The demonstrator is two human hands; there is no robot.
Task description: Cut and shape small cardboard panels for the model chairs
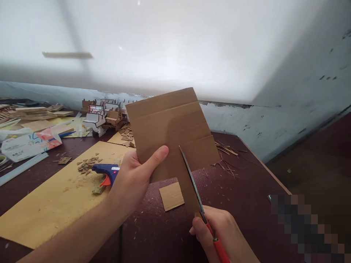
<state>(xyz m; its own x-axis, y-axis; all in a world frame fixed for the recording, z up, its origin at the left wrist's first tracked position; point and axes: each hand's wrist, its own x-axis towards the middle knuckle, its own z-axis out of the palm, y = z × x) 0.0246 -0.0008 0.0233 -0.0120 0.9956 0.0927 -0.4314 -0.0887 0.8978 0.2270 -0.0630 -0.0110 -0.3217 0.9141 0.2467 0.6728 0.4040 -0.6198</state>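
Observation:
A brown cardboard sheet [170, 128] is gripped at its lower left by my left hand [142, 170], the thumb lying on its face. My right hand [216, 230] holds red-handled scissors [192, 179] pointing up and to the left. Their tip lies over the middle of the sheet, and a narrow part of the cardboard hangs down beside the blades towards my right fingers. Below the sheet, a small square of cardboard [172, 196] lies on the dark table [156, 233].
A blue glue gun [105, 170] rests on a yellow board [68, 197] beside small cardboard scraps [89, 163]. Small cardboard models [101, 115] and wood strips [35, 112] stand at the back left. Thin offcuts [226, 149] lie behind right, near the wall.

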